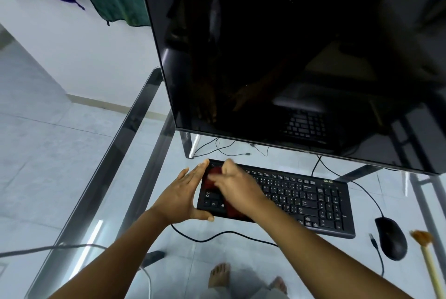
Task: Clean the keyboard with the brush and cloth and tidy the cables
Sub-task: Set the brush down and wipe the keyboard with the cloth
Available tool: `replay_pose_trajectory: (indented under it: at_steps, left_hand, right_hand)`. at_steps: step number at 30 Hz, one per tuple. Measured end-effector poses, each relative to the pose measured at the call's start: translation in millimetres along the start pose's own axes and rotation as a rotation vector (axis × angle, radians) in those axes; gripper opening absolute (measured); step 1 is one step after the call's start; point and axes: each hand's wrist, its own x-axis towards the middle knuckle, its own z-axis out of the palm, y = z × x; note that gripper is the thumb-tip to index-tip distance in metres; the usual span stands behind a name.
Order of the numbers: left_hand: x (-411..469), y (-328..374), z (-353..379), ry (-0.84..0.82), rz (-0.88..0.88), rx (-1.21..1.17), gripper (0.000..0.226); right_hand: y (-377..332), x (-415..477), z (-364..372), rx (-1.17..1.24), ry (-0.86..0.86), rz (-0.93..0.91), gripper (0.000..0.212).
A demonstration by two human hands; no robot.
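Observation:
A black keyboard (306,198) lies on the glass table in front of the monitor. My left hand (179,196) holds the keyboard's left end, fingers straight along the edge and thumb under the front edge. My right hand (235,184), blurred, presses a dark red cloth (212,177) onto the left keys, fingers curled over it. The brush (426,248), with orange bristles and a pale handle, lies at the right edge. A black cable (217,234) snakes along the table in front of the keyboard.
A large dark monitor (289,57) stands behind the keyboard, thin cables (224,149) under it. A black mouse (392,238) with its cord and a loose USB plug (372,240) lie right of the keyboard. A grey cable (48,248) crosses the table's left edge. My feet show through the glass.

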Motion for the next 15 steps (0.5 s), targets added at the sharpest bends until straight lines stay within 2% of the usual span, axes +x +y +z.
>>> replay_pose_trajectory:
  at_steps: [2, 4, 6, 7, 10, 11, 12, 13, 15]
  left_hand:
    - [-1, 0, 1, 0.006, -0.004, 0.001, 0.135]
    - [-1, 0, 1, 0.009, -0.002, -0.014, 0.136]
    - [0, -1, 1, 0.007, 0.005, -0.012, 0.137]
    - [0, -1, 0, 0.006, 0.003, -0.005, 0.136]
    - [0, 2, -1, 0.007, -0.001, -0.003, 0.136]
    - [-1, 2, 0, 0.01, -0.005, -0.006, 0.136]
    - [-2, 2, 0, 0.014, -0.006, -0.008, 0.136]
    - [-2, 2, 1, 0.009, -0.006, -0.011, 0.136]
    - [-1, 0, 1, -0.003, -0.002, -0.018, 0.135]
  right_hand:
    - [0, -4, 4, -0.107, 0.055, -0.049, 0.039]
    - [-8, -19, 14, -0.26, -0.05, -0.192, 0.033]
    - [-9, -27, 17, -0.281, -0.112, -0.357, 0.045]
    - [-2, -22, 11, -0.257, -0.086, -0.311, 0.048]
    - [8, -4, 0, -0.198, 0.176, 0.019, 0.026]
    - [3, -3, 0, -0.198, 0.184, 0.074, 0.025]
    - [-4, -5, 3, -0.149, 0.157, 0.095, 0.025]
    - [-12, -9, 8, -0.117, 0.092, 0.038, 0.024]
    - [-25, -25, 12, -0.16, -0.139, -0.181, 0.018]
